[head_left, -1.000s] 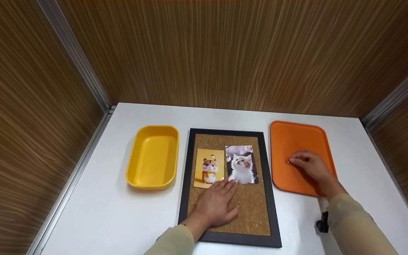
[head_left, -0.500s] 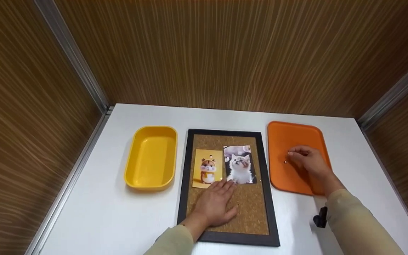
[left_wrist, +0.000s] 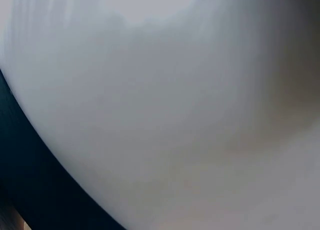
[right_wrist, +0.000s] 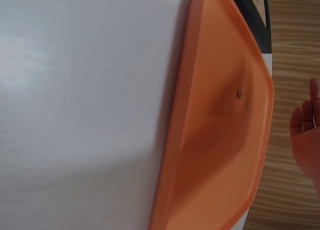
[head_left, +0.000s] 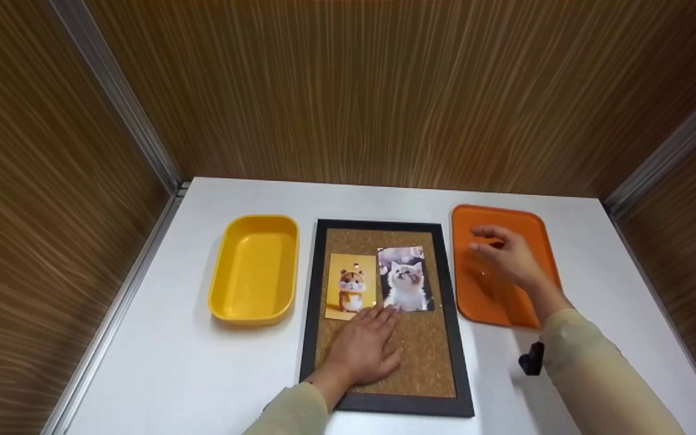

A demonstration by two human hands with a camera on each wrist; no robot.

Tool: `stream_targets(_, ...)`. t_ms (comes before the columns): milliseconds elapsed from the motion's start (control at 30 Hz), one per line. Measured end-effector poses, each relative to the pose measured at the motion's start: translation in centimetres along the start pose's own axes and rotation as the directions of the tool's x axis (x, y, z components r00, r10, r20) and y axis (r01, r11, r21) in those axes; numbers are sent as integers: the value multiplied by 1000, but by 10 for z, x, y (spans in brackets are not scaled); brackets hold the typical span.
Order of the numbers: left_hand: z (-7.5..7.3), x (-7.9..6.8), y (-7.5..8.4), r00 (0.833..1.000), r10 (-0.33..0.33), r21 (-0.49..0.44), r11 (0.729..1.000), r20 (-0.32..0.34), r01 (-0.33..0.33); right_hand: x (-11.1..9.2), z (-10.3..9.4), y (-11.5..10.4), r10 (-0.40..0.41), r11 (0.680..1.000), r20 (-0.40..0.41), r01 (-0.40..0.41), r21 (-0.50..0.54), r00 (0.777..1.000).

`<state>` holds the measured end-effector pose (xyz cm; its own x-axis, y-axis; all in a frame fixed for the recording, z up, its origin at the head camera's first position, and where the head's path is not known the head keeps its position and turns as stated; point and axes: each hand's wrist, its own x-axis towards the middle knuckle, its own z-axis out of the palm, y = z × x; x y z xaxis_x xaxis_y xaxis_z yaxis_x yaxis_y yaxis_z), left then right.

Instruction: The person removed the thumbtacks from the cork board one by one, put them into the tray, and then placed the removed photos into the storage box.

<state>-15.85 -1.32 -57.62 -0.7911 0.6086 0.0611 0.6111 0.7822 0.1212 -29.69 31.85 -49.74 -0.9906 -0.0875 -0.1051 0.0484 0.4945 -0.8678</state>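
Since half a second ago, the right hand (head_left: pixel 508 254) has gone up and left in the frame, and its thumb and fingers have come apart. Nearest, at the bottom middle, the left hand (head_left: pixel 360 350) lies flat on the cork board (head_left: pixel 423 362) with its fingers straight. Its fingertips reach the low edges of the hamster card (head_left: pixel 351 290) and the kitten card (head_left: pixel 407 281), which lie side by side. At the right of the frame, the right hand hangs over the orange tray (head_left: pixel 473 305). A gap shows between its thumb and fingers, and I can't see anything in it. What looks like a tiny pin (head_left: pixel 483 273) lies on the tray, just below the tip of the right thumb in the head view and a bit to the right. So the right hand is much nearer to it; the left hand is well apart. It is too small to tell which way the pin points. The tray's long side runs from top to bottom of the frame. Left of the board stands a yellow bin (head_left: pixel 255 272). Farthest off, a brown wall (head_left: pixel 354 90) fills the top.
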Motion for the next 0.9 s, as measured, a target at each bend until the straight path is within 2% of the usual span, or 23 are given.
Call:
stream_targets(200,0,-2,-1,1000,3,0,1000,-23,-3,-3,18,-35,-78,996,34,76,49,996)
stream_targets(433,1,-2,-2,1000,9,6,1000,-30,-9,1,38,-49,-115,988,88,105,116,989)
stream_targets(633,1,-2,-1,999,11,14,1000,-37,-11,8,55,-43,-127,979,125,105,172,984)
stream_targets(900,1,0,-1,999,23,26,999,-43,-22,24,75,-13,-131,978,111,110,176,985)
